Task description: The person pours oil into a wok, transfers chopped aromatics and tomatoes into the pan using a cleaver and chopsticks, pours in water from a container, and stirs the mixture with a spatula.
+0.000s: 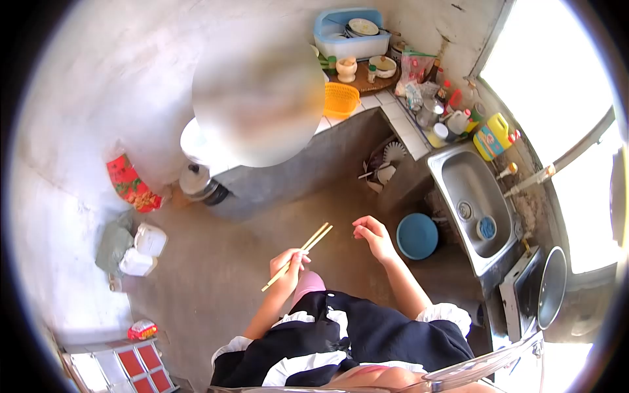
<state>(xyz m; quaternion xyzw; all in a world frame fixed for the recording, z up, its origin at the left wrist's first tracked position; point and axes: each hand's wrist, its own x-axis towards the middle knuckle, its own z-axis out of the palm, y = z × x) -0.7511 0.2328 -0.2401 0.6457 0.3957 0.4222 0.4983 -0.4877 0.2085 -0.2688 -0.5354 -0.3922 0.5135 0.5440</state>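
In front of my body, my left hand (287, 267) is closed around a pair of light wooden chopsticks (316, 235). The sticks slant up to the right, their upper ends slightly apart; the lower end of one sticks out past the palm. My right hand (375, 237) is raised to the right of the chopsticks without touching them. Its fingers are loosely bent and partly apart, with nothing visible in them. A blue basin (417, 236) on the floor is the nearest object to that hand.
A steel sink (452, 164) is at right, with a yellow jug (493, 137) behind it. The tiled counter (409, 136) holds an orange basket (341, 99), bottles and a blue dish tub (352, 46). A lidded pot (196, 182) and white jugs (151, 240) are left. A blurred patch hides part of the counter.
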